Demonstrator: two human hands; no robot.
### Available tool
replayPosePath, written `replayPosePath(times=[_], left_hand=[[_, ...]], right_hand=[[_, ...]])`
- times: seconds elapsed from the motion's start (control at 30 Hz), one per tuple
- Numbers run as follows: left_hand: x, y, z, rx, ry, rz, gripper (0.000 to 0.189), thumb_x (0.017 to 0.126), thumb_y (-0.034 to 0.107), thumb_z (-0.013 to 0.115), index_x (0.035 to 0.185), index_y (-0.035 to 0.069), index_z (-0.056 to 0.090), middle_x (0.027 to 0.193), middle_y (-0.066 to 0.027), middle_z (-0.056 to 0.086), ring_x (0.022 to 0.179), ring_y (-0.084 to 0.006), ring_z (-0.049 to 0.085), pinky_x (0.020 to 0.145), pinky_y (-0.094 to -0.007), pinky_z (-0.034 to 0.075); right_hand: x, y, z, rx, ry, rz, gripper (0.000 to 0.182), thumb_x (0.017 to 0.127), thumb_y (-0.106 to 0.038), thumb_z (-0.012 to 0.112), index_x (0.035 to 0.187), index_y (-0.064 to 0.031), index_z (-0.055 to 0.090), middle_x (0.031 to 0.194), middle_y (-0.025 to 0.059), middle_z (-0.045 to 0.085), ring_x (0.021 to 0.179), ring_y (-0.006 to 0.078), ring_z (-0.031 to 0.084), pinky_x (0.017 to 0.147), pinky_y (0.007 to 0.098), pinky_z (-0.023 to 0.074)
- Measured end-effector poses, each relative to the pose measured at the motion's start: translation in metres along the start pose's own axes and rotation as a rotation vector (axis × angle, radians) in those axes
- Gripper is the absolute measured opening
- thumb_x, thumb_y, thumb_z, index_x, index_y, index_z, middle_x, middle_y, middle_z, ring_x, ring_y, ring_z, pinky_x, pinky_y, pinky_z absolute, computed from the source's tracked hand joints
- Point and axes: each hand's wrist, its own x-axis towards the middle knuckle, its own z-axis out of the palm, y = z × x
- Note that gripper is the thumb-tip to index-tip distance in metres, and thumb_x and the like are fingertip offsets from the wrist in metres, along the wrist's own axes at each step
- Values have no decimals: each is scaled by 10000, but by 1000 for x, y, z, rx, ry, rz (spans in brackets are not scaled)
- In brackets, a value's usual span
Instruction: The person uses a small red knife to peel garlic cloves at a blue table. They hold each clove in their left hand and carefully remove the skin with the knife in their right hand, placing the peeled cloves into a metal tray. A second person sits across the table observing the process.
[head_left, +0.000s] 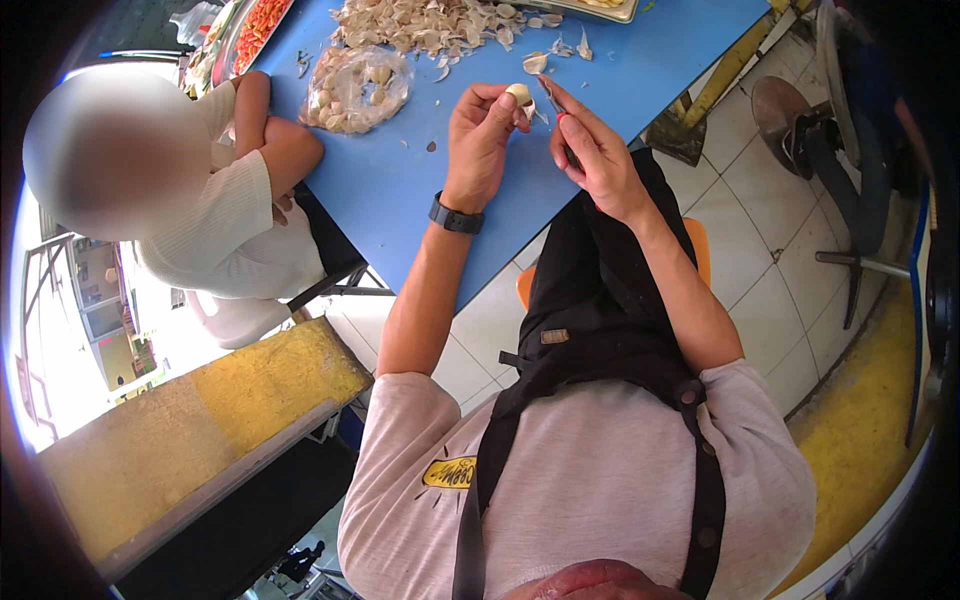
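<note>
Over the blue tabletop (352, 195), my left hand (484, 135) pinches a pale garlic clove (518, 94) between thumb and fingertips, with a bit of loose skin hanging below it. Just to its right, my right hand (596, 154) is closed around a small knife (555, 103) with a red part at its handle; the index finger lies along the blade. Past the hands, a garlic piece with its skin (535, 63) rests on the table. A clear plastic bag of garlic (356, 90) lies left of my left hand.
A heap of garlic skins (427, 26) spreads at the far side. A metal tray (626, 11) with pale pieces stands at the top, and a tray of red chillies (259, 34) at the upper left. Another person (225, 202) sits at the left, arms folded on the table edge.
</note>
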Motion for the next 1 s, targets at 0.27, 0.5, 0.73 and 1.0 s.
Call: replayPosePath(times=[0.27,0.5,0.73,1.0], left_hand=[[0,3,2,69,-11,36,225,840,38,725,996,42,562,978,-75,657,816,-132,588,707,-269,480],[0,2,0,63,1,40,228,828,30,735,970,50,558,994,-75,655,839,-131,596,701,-267,480],[0,3,2,40,-8,34,222,832,36,735,967,53,559,991,-74,656,828,-130,594,698,-265,479],[-1,4,4,33,-6,32,193,862,61,709,985,41,563,949,-80,658,782,-122,577,702,-258,474]], right_hand=[[0,-1,1,-6,-35,8,500,1040,-280,410,1516,-176,296,711,-22,443,600,42,364,520,187,328],[-2,0,0,-15,-87,8,506,1042,-285,407,1520,-171,285,711,-18,441,603,44,367,520,189,329],[0,1,-2,3,-64,10,519,1041,-300,413,1521,-158,275,726,-12,452,616,46,373,524,188,329],[1,3,-1,47,-12,20,510,1044,-292,398,1517,-140,282,731,-5,464,626,50,391,522,189,332]])
